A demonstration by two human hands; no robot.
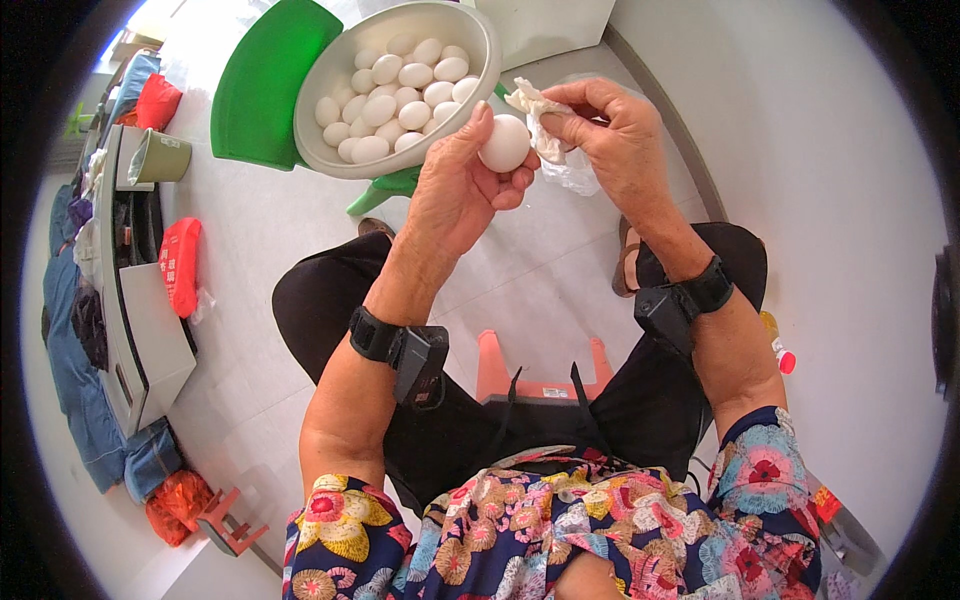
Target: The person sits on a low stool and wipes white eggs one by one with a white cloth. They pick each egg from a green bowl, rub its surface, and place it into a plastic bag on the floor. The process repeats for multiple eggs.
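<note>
My left hand (pixel 465 176) holds a white egg (pixel 505 143) between thumb and fingers, in front of the near right rim of a large pale basin. My right hand (pixel 619 135) pinches a crumpled white tissue or cloth (pixel 541 120) just to the right of the egg; a narrow gap seems to lie between them. The basin (pixel 311 150) holds a heap of white eggs (pixel 379 110) and rests on a green plastic chair (pixel 274 82). Behind and below my right hand is a clear plastic bag (pixel 574 174), partly hidden.
A white wall (pixel 817 150) runs along the right. A pink plastic stool (pixel 544 390) shows between my legs. At the left stand a green bin (pixel 166 156), a white cabinet (pixel 154 345) and a red bag (pixel 180 266). A bottle with a red cap (pixel 785 361) is beside my right leg.
</note>
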